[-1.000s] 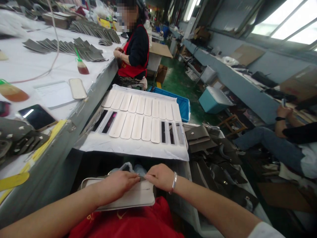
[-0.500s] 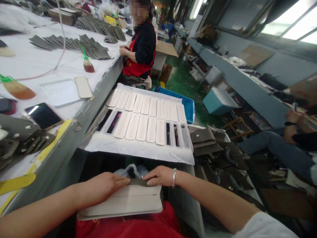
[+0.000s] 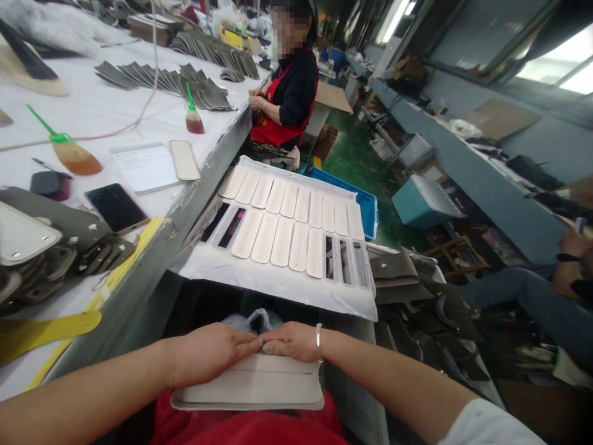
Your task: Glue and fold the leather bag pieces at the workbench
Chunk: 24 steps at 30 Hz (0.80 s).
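Note:
A folded leather piece (image 3: 259, 390), cream on the side facing me and with a short slit line, lies on my lap over the red apron. My left hand (image 3: 210, 351) presses along its far edge with the fingers together and pointing right. At the same edge, my right hand (image 3: 293, 340), with a silver bangle at the wrist, grips with bent fingers. The two hands meet fingertip to fingertip and cover most of that edge. Beyond them stands a white rack (image 3: 278, 290) bearing rows of cream rounded strips (image 3: 283, 242).
On the left table are a phone (image 3: 115, 207), glue bottles (image 3: 76, 156), a notebook (image 3: 143, 167) and grey leather pieces (image 3: 162, 80). Grey leather bags (image 3: 393, 266) are piled at right. A co-worker in a red apron (image 3: 282, 117) sits ahead; another person's arm (image 3: 569, 253) shows at far right.
My right hand has slid left along the edge, closing the gap to my left hand. The grey edge seen between them is now mostly covered. The whole view has shifted slightly.

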Available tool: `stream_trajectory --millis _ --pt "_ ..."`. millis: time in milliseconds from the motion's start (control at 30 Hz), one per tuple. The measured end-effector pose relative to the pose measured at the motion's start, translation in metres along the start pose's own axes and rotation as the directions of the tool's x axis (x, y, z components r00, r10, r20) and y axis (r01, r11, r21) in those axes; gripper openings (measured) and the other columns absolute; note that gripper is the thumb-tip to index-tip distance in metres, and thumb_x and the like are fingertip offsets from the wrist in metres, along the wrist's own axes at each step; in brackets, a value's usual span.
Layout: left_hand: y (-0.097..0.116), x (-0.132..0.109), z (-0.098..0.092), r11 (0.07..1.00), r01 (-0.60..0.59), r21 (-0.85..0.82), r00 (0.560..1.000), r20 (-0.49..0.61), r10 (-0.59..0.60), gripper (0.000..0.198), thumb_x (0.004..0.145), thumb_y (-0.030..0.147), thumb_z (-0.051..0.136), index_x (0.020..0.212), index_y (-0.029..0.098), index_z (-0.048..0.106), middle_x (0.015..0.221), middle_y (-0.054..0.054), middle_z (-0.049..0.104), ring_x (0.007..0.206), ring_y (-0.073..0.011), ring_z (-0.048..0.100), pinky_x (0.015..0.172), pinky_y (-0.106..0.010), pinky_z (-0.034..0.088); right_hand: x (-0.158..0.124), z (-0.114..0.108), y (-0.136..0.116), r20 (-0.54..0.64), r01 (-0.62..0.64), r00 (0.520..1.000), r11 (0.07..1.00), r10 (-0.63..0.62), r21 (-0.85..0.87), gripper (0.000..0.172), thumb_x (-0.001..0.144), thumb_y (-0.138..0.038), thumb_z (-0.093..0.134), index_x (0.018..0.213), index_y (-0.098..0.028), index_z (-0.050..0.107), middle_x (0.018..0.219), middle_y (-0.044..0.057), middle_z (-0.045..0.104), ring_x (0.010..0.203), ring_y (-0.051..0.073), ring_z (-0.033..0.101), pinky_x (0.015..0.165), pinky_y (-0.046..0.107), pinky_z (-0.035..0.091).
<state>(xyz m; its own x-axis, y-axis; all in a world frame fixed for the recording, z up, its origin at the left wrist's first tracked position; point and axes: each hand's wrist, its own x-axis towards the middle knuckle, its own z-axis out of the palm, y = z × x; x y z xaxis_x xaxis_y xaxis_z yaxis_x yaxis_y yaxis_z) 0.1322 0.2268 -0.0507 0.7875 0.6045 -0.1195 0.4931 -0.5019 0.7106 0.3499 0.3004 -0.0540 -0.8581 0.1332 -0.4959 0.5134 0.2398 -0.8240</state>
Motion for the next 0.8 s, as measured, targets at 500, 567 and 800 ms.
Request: stream_trajectory --millis 500,567,800 --pt "-0.007 -0.073 -0.010 0.927 0.169 0.334 0.986 -0.057 -0.159 0.053 0.081 0.006 0.043 0.133 0.017 0.038 0.132 -0.010 0.049 0.115 -0.0195 0.051 0.098 -0.030 0.041 0.076 0.011 -0.043 -0.018 0.046 0.999 0.980 -0.050 -0.196 0.039 0.093 -0.036 0.033 0.118 -0.019 0.057 0.111 0.007 0.063 0.099 0.019 0.058 0.086 0.025 0.041" --pt "0.001 -0.074 -0.012 0.930 0.171 0.326 0.985 -0.084 -0.152 0.051 0.082 0.007 0.043 0.131 0.018 0.040 0.133 -0.009 0.049 0.116 -0.0184 0.050 0.100 -0.029 0.039 0.084 0.013 -0.046 -0.037 0.053 0.997 0.973 -0.063 -0.224 0.042 0.093 -0.039 0.032 0.114 -0.016 0.060 0.107 0.010 0.065 0.096 0.021 0.059 0.082 0.027 0.042" --pt "0.016 -0.066 0.004 0.877 0.251 0.409 0.968 -0.132 -0.215 0.056 0.075 0.010 0.048 0.130 0.017 0.043 0.133 -0.012 0.047 0.115 -0.0255 0.050 0.096 -0.039 0.042 0.022 0.012 -0.006 -0.145 0.061 0.986 0.989 -0.081 -0.137 0.037 0.090 -0.036 0.037 0.115 -0.023 0.061 0.104 0.004 0.066 0.090 0.019 0.061 0.079 0.026 0.043"
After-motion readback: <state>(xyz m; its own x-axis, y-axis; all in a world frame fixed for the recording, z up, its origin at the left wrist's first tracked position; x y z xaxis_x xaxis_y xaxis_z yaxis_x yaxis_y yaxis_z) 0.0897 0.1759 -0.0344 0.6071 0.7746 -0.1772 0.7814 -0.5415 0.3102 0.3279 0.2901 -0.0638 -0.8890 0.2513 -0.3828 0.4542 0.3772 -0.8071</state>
